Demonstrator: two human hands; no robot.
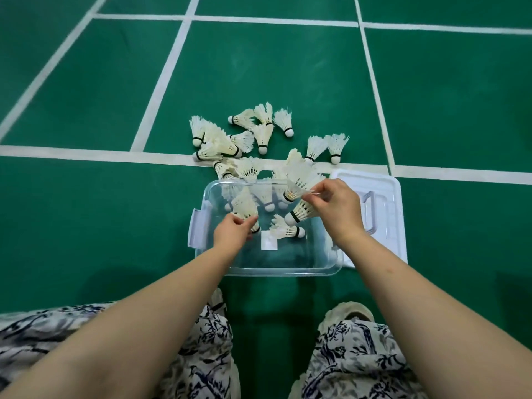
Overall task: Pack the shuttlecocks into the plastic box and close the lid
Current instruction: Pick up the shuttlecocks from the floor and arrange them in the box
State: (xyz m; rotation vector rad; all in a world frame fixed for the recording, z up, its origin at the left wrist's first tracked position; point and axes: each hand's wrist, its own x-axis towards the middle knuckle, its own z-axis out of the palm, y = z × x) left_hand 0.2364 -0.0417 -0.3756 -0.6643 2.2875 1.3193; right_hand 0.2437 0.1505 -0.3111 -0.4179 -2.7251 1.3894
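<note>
Floor (pixel 288 76): green court with white lines; it carries everything, and the person crouches over it, patterned trousers at the bottom of the view.
Plastic box (pixel 270 269): clear, open, straight in front of the knees, so both hands reach in without stretching; side latch handles hang loose.
Lid (pixel 385 197): off, lying flat on the floor just beside the box's right wall, likely parked there to be at hand for closing.
Loose shuttlecocks (pixel 230 142): a scattered heap on the floor beyond the box's far edge, most of the lot not yet packed.
Shuttlecocks in the box (pixel 286 230): a few lie on the bottom; the task looks early.
Right hand (pixel 336 208): over the box's right half, its grip clamped on shuttlecocks (pixel 299 188) by the feathers, cork ends pointing down and inward, apparently for dropping in.
Left hand (pixel 233 231): inside the left half, its grip pinched on one shuttlecock (pixel 244 205) at the feather skirt, low near the bottom, probably setting it down.
</note>
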